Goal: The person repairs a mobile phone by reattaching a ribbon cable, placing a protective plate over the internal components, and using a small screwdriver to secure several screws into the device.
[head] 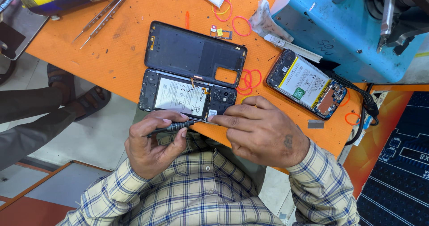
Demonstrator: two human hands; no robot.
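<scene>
An opened black phone (178, 96) with its white battery showing lies at the near edge of the orange mat (129, 60). Its detached black back cover (194, 51) lies just beyond it. My left hand (149, 147) grips a thin black screwdriver (174, 127) whose tip points right toward the phone's near edge. My right hand (263, 130) rests at the phone's lower right corner, fingertips pinched together by the screwdriver tip; whatever they pinch is too small to make out.
A second opened phone (306, 87) lies to the right beside a blue machine (353, 29) and a black cable (364, 103). Tweezers (105, 13), a small card tray (222, 33) and red rubber bands (248, 80) lie on the mat. Another person's sandalled feet (67, 92) are at left.
</scene>
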